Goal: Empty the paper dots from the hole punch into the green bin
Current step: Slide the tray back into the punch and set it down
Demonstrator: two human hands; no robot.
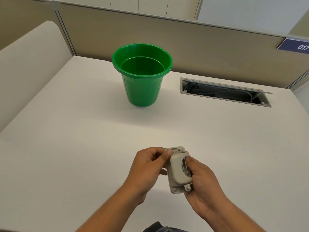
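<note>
A small grey hole punch (177, 169) is held upright on edge above the near part of the white desk (83, 139). My right hand (201, 185) wraps around its right side and lower end. My left hand (147, 166) pinches its upper left edge with thumb and fingertips. The green bin (142, 72) stands upright and open farther back on the desk, well away from both hands. Its inside looks bare. No paper dots are visible.
A rectangular cable slot (224, 92) with wires inside is cut into the desk to the right of the bin. Beige partition walls (184, 41) close off the back and left. A blue number label (294, 45) hangs at the far right.
</note>
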